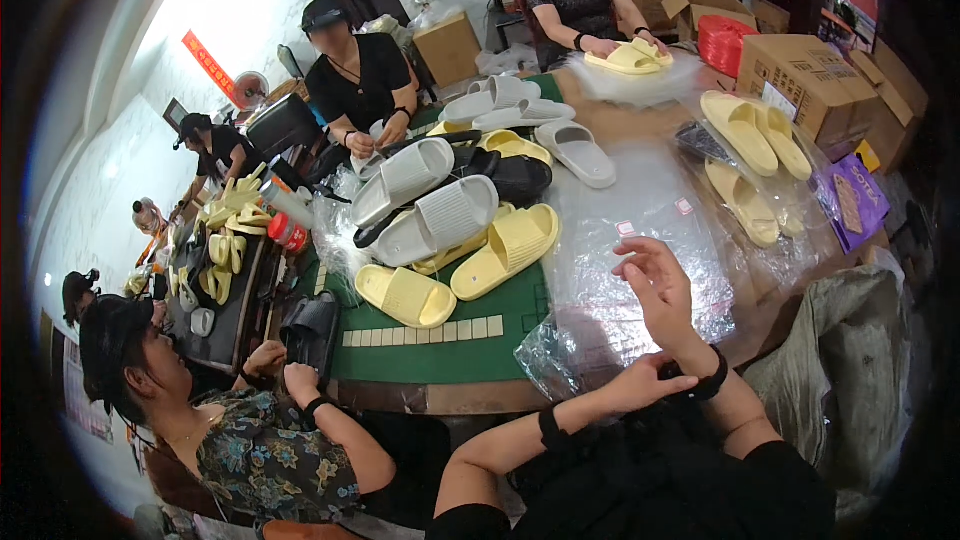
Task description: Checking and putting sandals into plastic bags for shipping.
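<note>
My right hand [657, 285] is raised over a stack of clear plastic bags [640, 190], palm turned inward. Its fingers are loosely bent and apart, with nothing in them. A small white label [625, 229] lies on the bags just beyond its fingertips. My left hand [645, 383] reaches across to the right wrist, its fingers closed at the black wristband [712, 375] there. To the left of the bags is a heap of slippers: a yellow slipper [507, 250] and a grey slipper [437, 220] are nearest, with black ones among them.
Bagged yellow slippers [745, 130] and a purple package [850, 200] lie at the right, near cardboard boxes [800, 75]. A woven sack [835, 370] stands by the table's right edge. Co-workers sit at the left and across, one holding a yellow slipper [632, 57]. Pale tiles [420, 332] line the green mat.
</note>
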